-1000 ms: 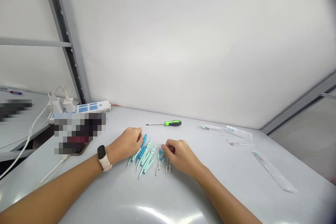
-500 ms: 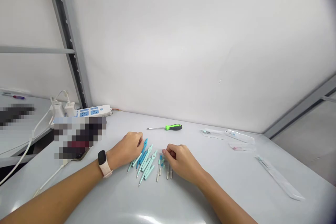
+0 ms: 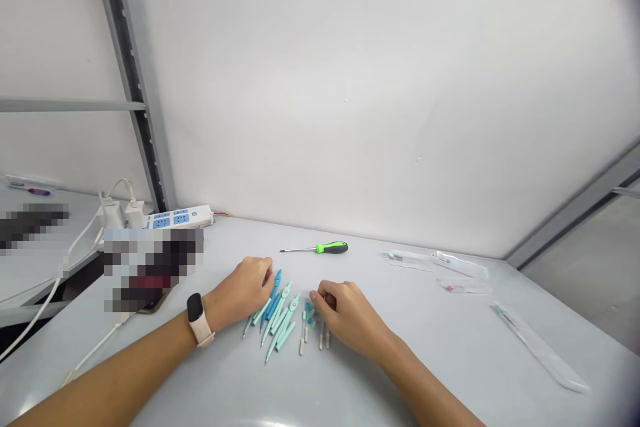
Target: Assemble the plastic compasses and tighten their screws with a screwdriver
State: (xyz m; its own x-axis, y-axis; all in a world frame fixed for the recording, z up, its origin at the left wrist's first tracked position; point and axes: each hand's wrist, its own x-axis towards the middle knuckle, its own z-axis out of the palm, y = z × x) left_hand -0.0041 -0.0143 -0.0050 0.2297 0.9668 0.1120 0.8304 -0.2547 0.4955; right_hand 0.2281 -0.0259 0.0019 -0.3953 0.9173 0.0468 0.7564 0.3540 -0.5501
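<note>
The view has slid, the table now sitting lower in frame, while the hands have barely shifted! The left hand (image 3: 243,292), loosely curled, sits right at the pale teal compasses (image 3: 277,317). The right hand (image 3: 345,317), curled too, is over small teal parts (image 3: 310,315), and there's no telling whether either grips anything. Beyond them, a green-handled screwdriver (image 3: 333,248) lies on the grey table (image 3: 425,347).

Compasses (image 3: 278,315): several, pale teal plastic, lying flat in a fanned bunch, points toward near left.
Blue caps (image 3: 309,313): small, loose, just right of the bunch.
White tubes (image 3: 302,337): slim, lying beside the caps, pointing near.
</note>
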